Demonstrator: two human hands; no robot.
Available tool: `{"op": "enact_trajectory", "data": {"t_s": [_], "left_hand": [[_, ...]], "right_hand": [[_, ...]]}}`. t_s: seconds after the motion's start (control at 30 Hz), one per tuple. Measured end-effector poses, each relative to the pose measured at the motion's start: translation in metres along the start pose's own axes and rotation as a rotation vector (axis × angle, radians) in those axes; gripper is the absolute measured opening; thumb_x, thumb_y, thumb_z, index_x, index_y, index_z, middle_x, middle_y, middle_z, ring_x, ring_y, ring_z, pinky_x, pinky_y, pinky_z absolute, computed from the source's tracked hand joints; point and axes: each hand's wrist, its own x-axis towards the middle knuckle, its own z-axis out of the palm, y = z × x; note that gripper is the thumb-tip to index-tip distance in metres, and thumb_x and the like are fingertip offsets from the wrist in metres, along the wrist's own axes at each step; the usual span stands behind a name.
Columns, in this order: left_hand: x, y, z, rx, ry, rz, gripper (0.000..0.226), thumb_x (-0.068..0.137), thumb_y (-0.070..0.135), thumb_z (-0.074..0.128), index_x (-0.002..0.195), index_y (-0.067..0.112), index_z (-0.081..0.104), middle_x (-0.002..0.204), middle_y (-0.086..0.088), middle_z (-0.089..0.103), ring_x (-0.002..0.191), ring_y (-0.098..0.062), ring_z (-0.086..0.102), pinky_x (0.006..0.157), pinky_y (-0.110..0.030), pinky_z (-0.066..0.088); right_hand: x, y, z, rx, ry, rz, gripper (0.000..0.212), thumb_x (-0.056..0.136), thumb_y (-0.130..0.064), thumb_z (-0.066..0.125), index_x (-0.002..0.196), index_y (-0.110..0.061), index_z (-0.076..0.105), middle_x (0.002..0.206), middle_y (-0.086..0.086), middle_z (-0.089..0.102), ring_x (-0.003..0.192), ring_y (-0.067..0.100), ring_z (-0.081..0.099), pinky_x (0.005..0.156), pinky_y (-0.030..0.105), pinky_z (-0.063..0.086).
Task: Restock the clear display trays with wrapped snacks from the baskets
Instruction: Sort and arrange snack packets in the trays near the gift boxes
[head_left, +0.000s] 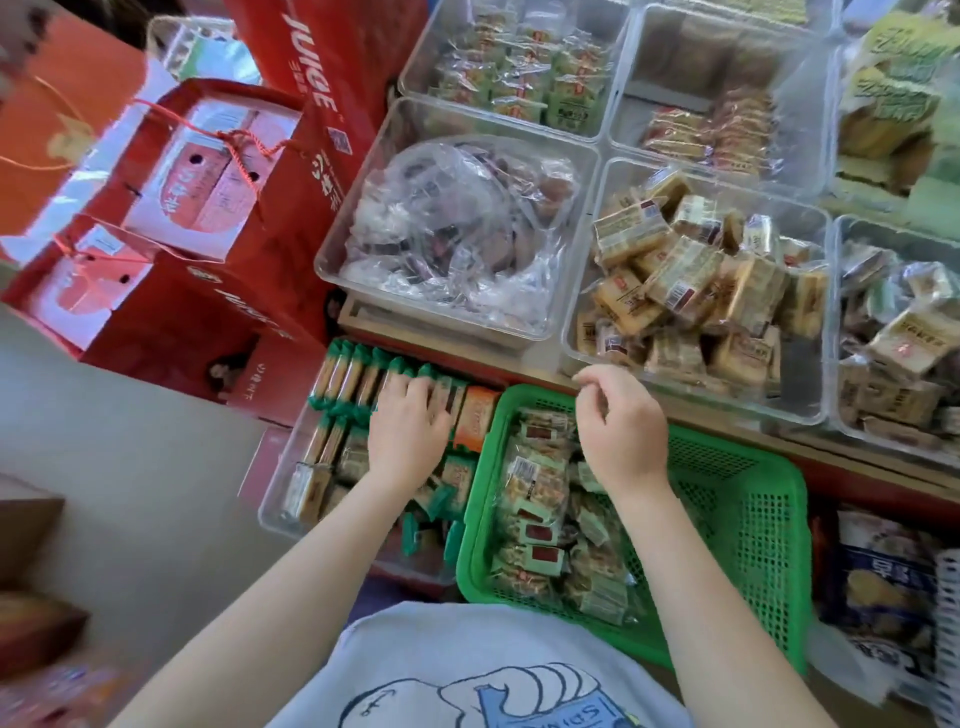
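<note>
Red juice gift boxes (208, 218) stand at far left. The left hand (408, 434) lies flat, fingers straight, pressing the green-wrapped snacks (358, 374) in a low clear tray (275, 499). The right hand (621, 428) hovers, fingers loosely curled and holding nothing, above the green basket (753, 509) of wrapped snacks.
</note>
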Motion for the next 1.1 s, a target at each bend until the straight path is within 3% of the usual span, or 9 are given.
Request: {"op": "enact_trajectory", "data": {"t_s": [0.07,0.13,0.2,0.33,0.67,0.8,0.97,1.03,1.1], "left_hand": [[-0.004,-0.037,0.01,0.042,-0.193,-0.203,0.043,0.097,0.028,0.05,0.137,0.013,0.052,0.137,-0.012,0.052,0.112,-0.031,0.058,0.087,-0.041,0.053],[-0.011,-0.066,0.021,0.1,-0.322,-0.276,0.044,0.096,0.027,0.05,0.138,0.015,0.051,0.137,-0.014,0.052,0.113,-0.034,0.058,0.082,-0.041,0.054],[-0.018,-0.089,0.036,0.179,-0.405,-0.253,0.056,0.095,0.026,0.054,0.148,0.019,0.039,0.151,-0.018,0.037,0.13,-0.038,0.045,0.091,-0.047,0.052],[-0.022,-0.104,0.059,0.268,-0.399,-0.172,0.071,0.096,0.031,0.056,0.157,0.027,0.021,0.16,-0.015,0.022,0.141,-0.038,0.028,0.092,-0.047,0.051],[-0.011,-0.087,0.086,0.256,-0.358,-0.176,0.093,0.084,0.06,0.065,0.15,0.01,0.025,0.147,-0.012,0.038,0.133,-0.034,0.04,0.093,-0.044,0.05],[-0.013,-0.079,0.094,0.145,-0.3,-0.208,0.073,0.088,0.049,0.067,0.14,0.011,0.034,0.138,-0.013,0.042,0.123,-0.033,0.048,0.081,-0.041,0.052],[-0.013,-0.077,0.074,-0.3,-0.298,-0.446,0.047,0.088,0.033,0.064,0.13,0.019,0.05,0.128,-0.009,0.05,0.089,-0.028,0.062,0.066,-0.036,0.052],[-0.021,-0.075,0.051,-0.759,-0.29,-0.684,0.037,0.095,0.031,0.058,0.128,0.016,0.055,0.112,-0.006,0.064,0.082,-0.021,0.065,0.074,-0.038,0.058],[-0.031,-0.068,0.025,-1.326,-0.318,-0.892,0.028,0.1,0.022,0.049,0.123,0.007,0.057,0.105,-0.015,0.069,0.089,-0.028,0.068,0.092,-0.043,0.055]], "right_hand": [[-0.015,-0.013,0.021,0.074,-0.317,0.108,0.019,0.099,-0.007,0.051,0.101,-0.012,0.069,0.071,-0.005,0.062,0.056,0.005,0.05,0.054,0.023,0.04],[-0.03,-0.017,0.046,0.086,-0.682,0.252,0.021,0.102,-0.018,0.048,0.108,-0.017,0.068,0.083,-0.003,0.068,0.068,0.012,0.059,0.065,0.029,0.047],[-0.044,-0.015,0.066,0.053,-0.861,0.322,0.024,0.104,-0.024,0.046,0.111,-0.02,0.068,0.099,0.0,0.071,0.087,0.02,0.065,0.079,0.035,0.052],[-0.064,-0.012,0.084,0.063,-0.951,0.412,0.021,0.105,-0.029,0.045,0.106,-0.027,0.065,0.093,0.005,0.07,0.08,0.028,0.065,0.064,0.033,0.046],[-0.058,-0.01,0.091,0.085,-0.957,0.485,0.02,0.106,-0.027,0.045,0.109,-0.025,0.064,0.096,0.014,0.07,0.06,0.017,0.049,0.056,0.03,0.036],[-0.05,-0.016,0.095,0.108,-0.942,0.484,0.02,0.105,-0.028,0.045,0.107,-0.025,0.065,0.094,0.015,0.069,0.061,0.017,0.048,0.057,0.03,0.036],[-0.046,-0.021,0.094,0.137,-0.924,0.484,0.02,0.105,-0.029,0.045,0.106,-0.027,0.065,0.093,0.01,0.068,0.071,0.026,0.059,0.062,0.034,0.045],[-0.045,-0.022,0.09,0.187,-0.877,0.525,0.021,0.105,-0.026,0.045,0.103,-0.026,0.066,0.093,0.008,0.069,0.083,0.03,0.065,0.07,0.042,0.052],[-0.044,-0.023,0.087,0.275,-0.8,0.617,0.023,0.105,-0.02,0.045,0.101,-0.022,0.068,0.092,0.005,0.071,0.083,0.026,0.068,0.066,0.034,0.052]]}}
